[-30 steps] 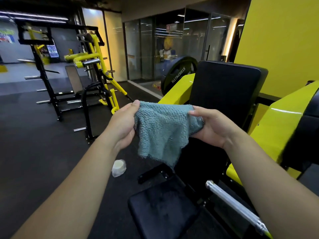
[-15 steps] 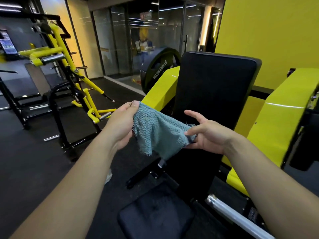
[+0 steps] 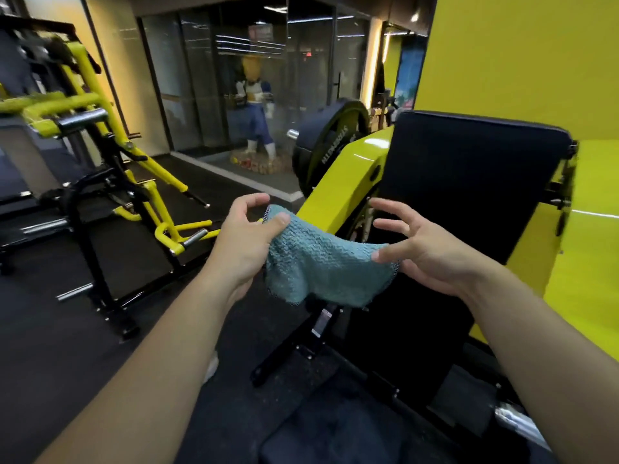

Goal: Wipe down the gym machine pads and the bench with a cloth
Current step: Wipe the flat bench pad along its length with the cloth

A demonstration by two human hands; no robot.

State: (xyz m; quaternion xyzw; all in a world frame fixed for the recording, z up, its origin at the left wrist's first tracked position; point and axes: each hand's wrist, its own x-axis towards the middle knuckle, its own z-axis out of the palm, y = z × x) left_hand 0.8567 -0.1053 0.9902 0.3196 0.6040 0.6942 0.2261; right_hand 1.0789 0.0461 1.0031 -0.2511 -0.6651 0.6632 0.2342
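left hand [image 3: 246,234] pinching cloth [image 3: 321,266], right hand [image 3: 425,249] splayed

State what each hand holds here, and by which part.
Both hold the teal cloth: left hand pinches its upper left corner, right hand thumb clamps its right edge, other fingers spread free.

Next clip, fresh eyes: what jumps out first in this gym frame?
Dead centre, a teal cloth sags between two bare hands: the left hand pinches its upper corner, and the right hand holds the other edge with fingers spread. Just behind stands the machine's tall black back pad, framed in bright yellow. Further back on the left, a costumed figure statue stands behind glass.
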